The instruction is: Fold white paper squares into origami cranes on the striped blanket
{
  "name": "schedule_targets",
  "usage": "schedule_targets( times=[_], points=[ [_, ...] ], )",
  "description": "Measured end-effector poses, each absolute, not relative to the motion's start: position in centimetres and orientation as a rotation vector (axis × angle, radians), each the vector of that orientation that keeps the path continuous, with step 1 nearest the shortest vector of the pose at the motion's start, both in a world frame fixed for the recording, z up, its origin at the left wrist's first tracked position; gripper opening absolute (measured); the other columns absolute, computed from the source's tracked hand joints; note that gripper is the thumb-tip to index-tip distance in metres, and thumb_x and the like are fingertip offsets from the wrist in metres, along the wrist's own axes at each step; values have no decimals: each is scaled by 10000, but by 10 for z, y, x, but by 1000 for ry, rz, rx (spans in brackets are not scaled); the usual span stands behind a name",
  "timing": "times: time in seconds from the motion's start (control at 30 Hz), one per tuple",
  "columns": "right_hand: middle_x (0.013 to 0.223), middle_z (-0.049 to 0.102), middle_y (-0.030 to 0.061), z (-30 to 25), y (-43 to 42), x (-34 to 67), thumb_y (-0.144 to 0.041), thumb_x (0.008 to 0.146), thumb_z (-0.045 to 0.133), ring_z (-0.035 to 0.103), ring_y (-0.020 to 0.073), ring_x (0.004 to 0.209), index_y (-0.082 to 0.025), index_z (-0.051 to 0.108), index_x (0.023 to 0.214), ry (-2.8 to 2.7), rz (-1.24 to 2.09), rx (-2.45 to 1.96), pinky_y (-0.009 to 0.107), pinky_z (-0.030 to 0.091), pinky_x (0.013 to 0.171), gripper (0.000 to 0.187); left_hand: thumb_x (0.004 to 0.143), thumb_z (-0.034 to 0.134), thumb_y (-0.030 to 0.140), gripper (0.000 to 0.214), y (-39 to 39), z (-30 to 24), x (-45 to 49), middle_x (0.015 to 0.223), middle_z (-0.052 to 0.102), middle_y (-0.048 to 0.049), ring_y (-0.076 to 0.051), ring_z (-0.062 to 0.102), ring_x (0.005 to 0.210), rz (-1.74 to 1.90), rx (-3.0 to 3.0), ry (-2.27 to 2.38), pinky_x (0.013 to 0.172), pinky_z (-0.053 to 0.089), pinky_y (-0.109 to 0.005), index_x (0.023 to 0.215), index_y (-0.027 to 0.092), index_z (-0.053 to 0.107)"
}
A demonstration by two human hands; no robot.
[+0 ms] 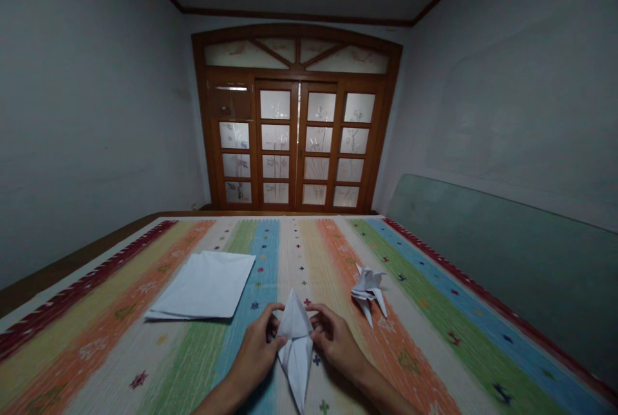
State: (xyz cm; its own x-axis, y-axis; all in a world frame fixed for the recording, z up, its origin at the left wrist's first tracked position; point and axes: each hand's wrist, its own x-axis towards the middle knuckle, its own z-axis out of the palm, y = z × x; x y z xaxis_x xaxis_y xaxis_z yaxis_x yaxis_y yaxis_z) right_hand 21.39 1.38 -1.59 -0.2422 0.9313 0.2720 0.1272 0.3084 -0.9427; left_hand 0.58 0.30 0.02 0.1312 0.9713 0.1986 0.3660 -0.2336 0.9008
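Note:
A partly folded white paper piece, kite-shaped with a long point toward me, lies on the striped cloth. My left hand pinches its left side with thumb and fingers curled. On the other side, my right hand pinches the paper near its upper fold. A finished white paper bird rests on the cloth a little beyond and to the right of my right hand. A stack of flat white sheets lies to the upper left of my left hand.
The colourful striped cloth covers a wide surface reaching to a wooden edge on the left. A green glass panel leans on the right wall. Wooden doors with frosted panes stand at the far end.

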Motion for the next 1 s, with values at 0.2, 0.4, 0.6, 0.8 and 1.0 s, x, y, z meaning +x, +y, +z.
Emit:
schedule_targets(
  times=[0.2,0.4,0.6,0.8,1.0],
  points=[
    [800,630,1,-13,13,212,-221,688,680,574,153,643,-181,664,1133,-1571,1116,-987,248,434,593,446,767,597,266,233,1,3,6,754,656,6,-221,619,712,1103,1764,1281,685,456,-302,987,196,630],
    [754,618,-19,-13,12,210,-139,641,648,591,165,669,-190,668,1098,-1564,1113,-1021,246,450,612,460,796,572,292,154,-4,9,10,778,684,-13,-229,613,724,1118,1819,1284,729,476,-316,916,210,623],
    [750,626,-18,-10,9,208,-96,611,586,588,174,693,-179,678,1053,-1627,1034,-1098,254,443,643,460,812,544,285,75,-3,7,11,779,670,-10,-220,611,723,1110,1838,1298,717,467,-308,834,217,568],
    [664,617,-39,-5,7,208,-80,614,570,566,166,641,-171,715,939,-1710,965,-1151,248,421,631,368,753,584,225,218,-4,7,12,764,683,0,-224,637,747,1055,1828,1319,709,461,-297,971,214,594],
    [642,624,-32,-5,8,208,-79,606,556,580,171,644,-171,743,863,-1722,948,-1177,239,431,625,332,754,578,222,211,-4,5,12,763,678,4,-217,631,730,1040,1862,1318,707,451,-294,966,220,582]
  ],
)
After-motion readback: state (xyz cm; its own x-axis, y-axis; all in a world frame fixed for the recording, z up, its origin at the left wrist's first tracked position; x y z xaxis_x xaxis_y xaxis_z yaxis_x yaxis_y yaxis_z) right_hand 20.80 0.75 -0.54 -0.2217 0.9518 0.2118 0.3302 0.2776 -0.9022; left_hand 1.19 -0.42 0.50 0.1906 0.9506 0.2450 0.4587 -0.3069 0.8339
